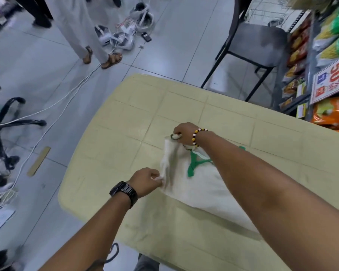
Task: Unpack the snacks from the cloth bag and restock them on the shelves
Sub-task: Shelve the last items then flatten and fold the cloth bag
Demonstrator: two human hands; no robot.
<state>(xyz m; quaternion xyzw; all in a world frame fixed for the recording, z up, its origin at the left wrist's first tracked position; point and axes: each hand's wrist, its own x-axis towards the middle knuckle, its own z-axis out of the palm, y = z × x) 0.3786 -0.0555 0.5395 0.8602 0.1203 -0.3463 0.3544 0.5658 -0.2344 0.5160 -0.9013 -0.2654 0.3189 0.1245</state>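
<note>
A white cloth bag (200, 184) with green handles (194, 167) lies on a pale yellow-green table (114, 133). My left hand (147, 180), with a black watch on the wrist, pinches the near corner of the bag's mouth. My right hand (184, 133), with a beaded bracelet, grips the far corner of the mouth. The edge of the bag is stretched between both hands. The contents of the bag are hidden. Shelves (301, 61) with packed snacks stand at the right.
A black chair (254, 42) stands beyond the table near the shelves. A person in light trousers and sandals (98, 55) stands on the tiled floor at the upper left. White cables and devices (125, 34) lie on the floor. An office chair base (6, 122) is at the left.
</note>
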